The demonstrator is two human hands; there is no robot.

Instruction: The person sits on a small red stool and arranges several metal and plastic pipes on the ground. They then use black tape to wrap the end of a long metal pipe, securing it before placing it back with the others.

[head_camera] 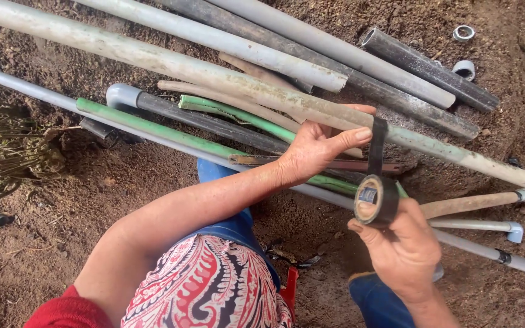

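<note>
Right hand [405, 246] grips a black tape roll [376, 199], left hand [323, 146] pinches its pulled-out strip [377, 146] just above, pipes [226, 76] lying right behind both.

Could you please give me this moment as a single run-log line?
left hand: pinching free tape end | right hand: holding black tape roll | below: long dirty pipe, other pipes on soil
</note>
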